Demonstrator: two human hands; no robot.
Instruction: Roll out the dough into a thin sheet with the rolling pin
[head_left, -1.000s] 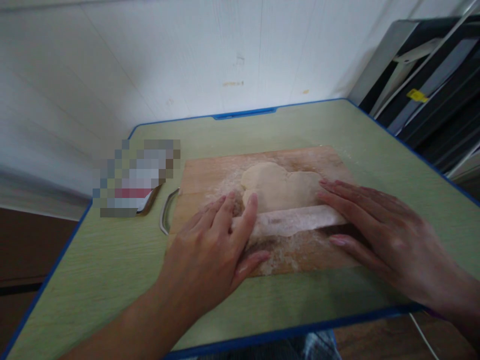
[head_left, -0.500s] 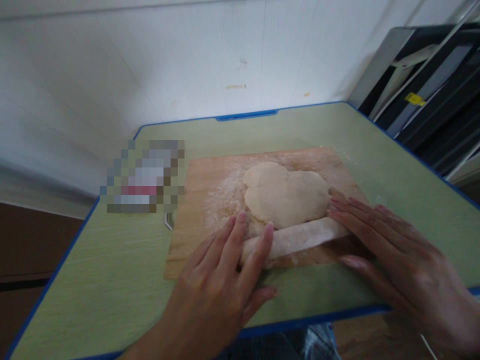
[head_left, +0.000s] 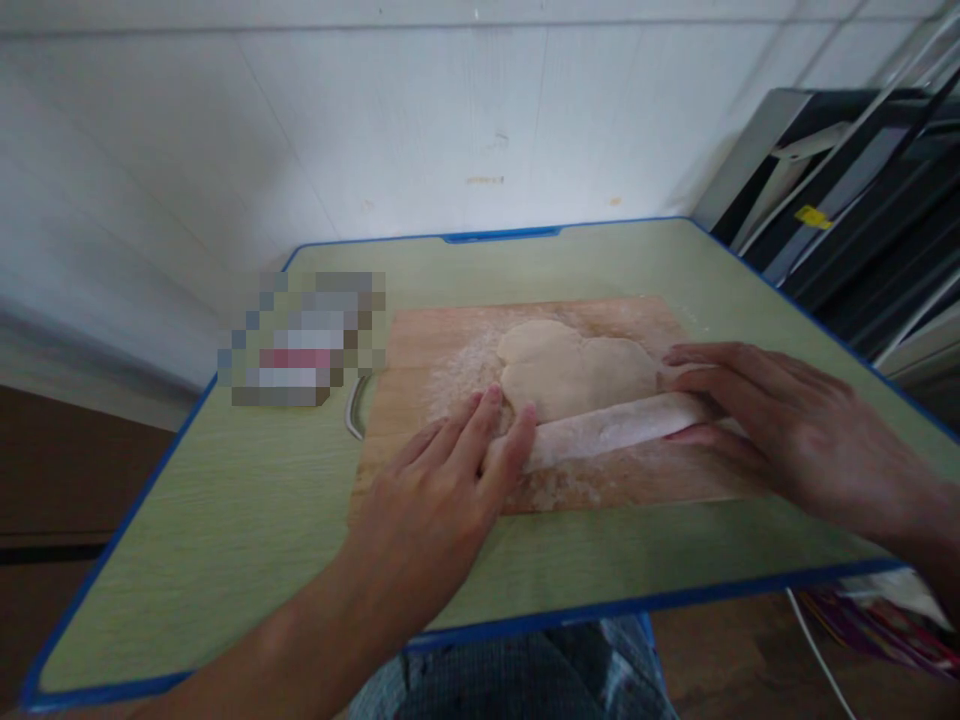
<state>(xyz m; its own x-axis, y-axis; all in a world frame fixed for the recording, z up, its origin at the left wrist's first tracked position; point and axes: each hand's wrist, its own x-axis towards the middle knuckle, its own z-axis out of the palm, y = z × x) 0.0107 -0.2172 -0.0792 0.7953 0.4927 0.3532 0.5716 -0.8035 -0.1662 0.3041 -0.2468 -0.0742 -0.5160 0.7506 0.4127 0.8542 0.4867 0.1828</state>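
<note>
A flattened, lobed sheet of pale dough (head_left: pixel 577 368) lies on a floury wooden board (head_left: pixel 418 345). Across the dough's near edge rests a flour-coated rolling pin (head_left: pixel 613 430), slightly slanted, its right end farther from me. My left hand (head_left: pixel 439 485) lies over the pin's left end, fingers reaching forward across it. At the other end, my right hand (head_left: pixel 787 425) holds the pin with its fingers over the top and the thumb on the near side. Both tips of the pin are hidden by my hands.
The board sits on a green table (head_left: pixel 247 520) with a blue rim. A curved metal handle (head_left: pixel 355 408) shows beside the board's left edge, near a blurred-out item (head_left: pixel 304 345). A white wall (head_left: pixel 420 120) stands behind; dark panels (head_left: pixel 862 200) lean at the right.
The rolling pin and both hands have moved forward, away from me, onto the dough's near edge. My right thumb now touches the pin. The view has shifted slightly.
</note>
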